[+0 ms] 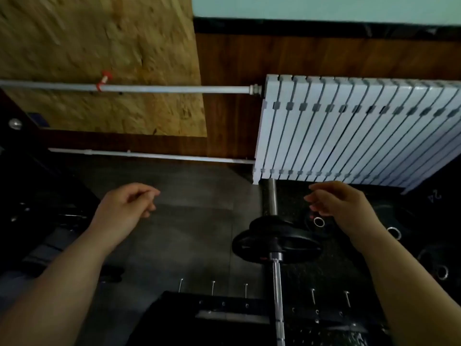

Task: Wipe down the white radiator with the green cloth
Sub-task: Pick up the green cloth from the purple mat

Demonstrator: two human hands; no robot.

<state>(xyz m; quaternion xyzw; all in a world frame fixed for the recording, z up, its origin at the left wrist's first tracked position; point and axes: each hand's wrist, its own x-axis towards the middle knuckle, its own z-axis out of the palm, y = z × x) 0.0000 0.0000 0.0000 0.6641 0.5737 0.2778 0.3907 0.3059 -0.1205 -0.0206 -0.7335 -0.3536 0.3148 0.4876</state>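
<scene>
The white radiator, a flat panel of narrow vertical slats, hangs on the dark wood-panelled wall at the upper right. A grey metal pipe with a red valve runs into it across a rough chipboard sheet. Both hands hang over the dark floor, fingers loosely curled and holding nothing. The right hand is just below the radiator's bottom edge and the left hand is well apart from it. Between them lies a steel barbell with black disc plates.
</scene>
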